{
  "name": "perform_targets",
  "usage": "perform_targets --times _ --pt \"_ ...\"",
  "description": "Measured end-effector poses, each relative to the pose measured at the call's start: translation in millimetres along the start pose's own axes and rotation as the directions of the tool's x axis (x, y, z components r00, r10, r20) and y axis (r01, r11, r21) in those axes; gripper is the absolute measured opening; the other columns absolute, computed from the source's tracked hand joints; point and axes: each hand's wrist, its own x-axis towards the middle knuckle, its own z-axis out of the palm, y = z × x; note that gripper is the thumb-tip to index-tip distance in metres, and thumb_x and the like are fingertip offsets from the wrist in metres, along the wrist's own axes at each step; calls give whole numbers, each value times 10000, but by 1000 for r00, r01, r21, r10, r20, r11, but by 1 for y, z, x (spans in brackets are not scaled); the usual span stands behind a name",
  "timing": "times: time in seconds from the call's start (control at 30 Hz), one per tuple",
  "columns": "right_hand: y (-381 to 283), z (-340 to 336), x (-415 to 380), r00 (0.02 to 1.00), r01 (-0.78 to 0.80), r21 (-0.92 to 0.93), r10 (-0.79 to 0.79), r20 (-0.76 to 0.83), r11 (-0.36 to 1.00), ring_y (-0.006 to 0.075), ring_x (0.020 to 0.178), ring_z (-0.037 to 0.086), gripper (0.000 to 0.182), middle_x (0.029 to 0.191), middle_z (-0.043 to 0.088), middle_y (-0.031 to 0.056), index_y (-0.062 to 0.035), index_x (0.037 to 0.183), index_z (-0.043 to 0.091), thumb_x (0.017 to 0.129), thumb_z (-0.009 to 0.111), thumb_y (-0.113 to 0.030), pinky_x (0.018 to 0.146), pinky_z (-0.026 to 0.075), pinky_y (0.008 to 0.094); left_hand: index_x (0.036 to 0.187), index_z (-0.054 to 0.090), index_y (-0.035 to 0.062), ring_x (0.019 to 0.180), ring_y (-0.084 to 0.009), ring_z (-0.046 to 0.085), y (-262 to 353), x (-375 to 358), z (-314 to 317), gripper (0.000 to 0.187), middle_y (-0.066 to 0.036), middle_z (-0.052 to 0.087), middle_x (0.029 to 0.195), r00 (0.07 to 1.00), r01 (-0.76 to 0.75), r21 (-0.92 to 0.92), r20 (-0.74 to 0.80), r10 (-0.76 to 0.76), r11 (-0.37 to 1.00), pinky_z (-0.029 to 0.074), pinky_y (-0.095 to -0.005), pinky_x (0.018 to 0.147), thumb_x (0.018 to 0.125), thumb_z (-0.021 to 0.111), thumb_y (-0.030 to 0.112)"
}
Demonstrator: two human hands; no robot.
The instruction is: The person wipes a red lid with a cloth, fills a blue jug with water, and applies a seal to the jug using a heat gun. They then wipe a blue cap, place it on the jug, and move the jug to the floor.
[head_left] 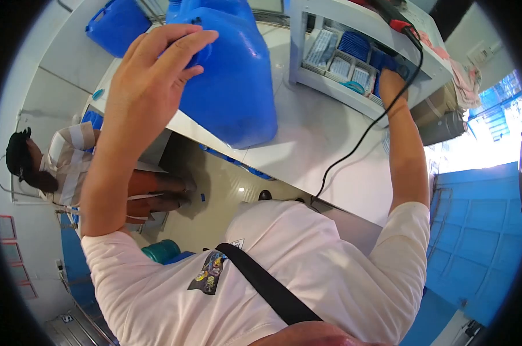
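Note:
A large blue plastic water jug (232,86) stands on the white counter in front of me. My left hand (160,69) is at the jug's upper left, its fingers bent around a round blue cap (202,56) on the jug's side. Fingers and thumb partly cover this cap. My right hand (392,81) reaches into the white shelf unit (341,95), at the right end of a row of small baskets (334,64). Blue pieces (381,59) surround it. Its fingers are hidden there, so whether they hold anything does not show.
A black cord (356,147) hangs from a black-and-red tool (396,23) on the shelf top and crosses the counter (313,121). Another blue jug (118,27) sits at the far left. A person in a black cap (23,158) is at my left. A pink cloth (462,81) hangs right.

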Motion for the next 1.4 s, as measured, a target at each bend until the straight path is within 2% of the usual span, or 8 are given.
perform_targets --times 0.37,0.57,0.67,0.73,1.07,1.2,1.27,1.4 --pt "-10 -51 -52 987 156 257 -144 -65 954 457 1041 677 225 1035 699 300 12 1105 676 910 645 -98 882 558 489 1136 649 65 818 -319 657 -19 2 0 445 -110 668 983 1000 16 208 -1 -16 978 538 -383 706 882 761 413" --pt "0 -93 -146 958 -78 821 270 -96 566 228 859 690 191 969 719 135 -13 1154 660 986 634 -101 788 552 349 1186 608 33 868 -279 655 14 -10 11 386 -114 662 1026 968 44 -101 -243 -68 994 526 -359 779 957 737 316" --pt "-18 -112 -172 977 -43 975 213 -4 216 91 878 639 210 1034 686 52 24 1201 605 1031 617 -99 783 548 256 1299 569 20 1077 -160 546 64 -29 24 356 -88 578 1185 925 305 -599 1 -380 741 437 -273 923 963 647 109" --pt "-46 -124 -180 997 40 996 72 -34 -83 109 862 644 269 1024 678 66 32 1243 555 1011 639 -78 775 553 270 1282 618 9 1016 -159 542 76 -23 53 327 -83 585 1127 967 234 -741 113 -226 629 430 -257 884 960 625 67" --pt "-99 -123 -202 934 -340 855 -245 260 -391 116 872 651 317 1005 671 65 0 1198 516 962 716 -69 755 556 279 1327 639 56 982 -82 527 114 -20 158 334 -21 589 1183 788 565 -822 563 -251 -68 445 -246 874 1077 555 261" --pt "-106 -113 -198 999 38 996 -35 -41 -82 154 955 658 307 1015 682 59 -13 1196 573 941 734 -72 826 552 318 1277 654 85 1013 -84 548 110 -14 155 342 -13 625 1170 694 674 -721 692 -199 -158 454 -249 890 1082 537 341" --pt "-95 -118 -190 703 700 546 -313 -638 459 204 1059 647 265 1033 695 60 -34 1158 639 920 748 -76 919 530 357 1165 683 103 1015 -88 568 104 -12 150 264 5 650 1109 460 791 -391 887 35 -470 452 -247 886 1060 586 326" --pt "-107 -127 -199 752 654 568 -355 -555 499 232 1134 622 187 1037 704 65 -48 1078 679 914 755 -93 965 507 374 1085 702 108 951 -80 569 102 -26 159 214 19 649 1020 548 787 -514 836 5 -343 453 -241 836 1022 657 308"
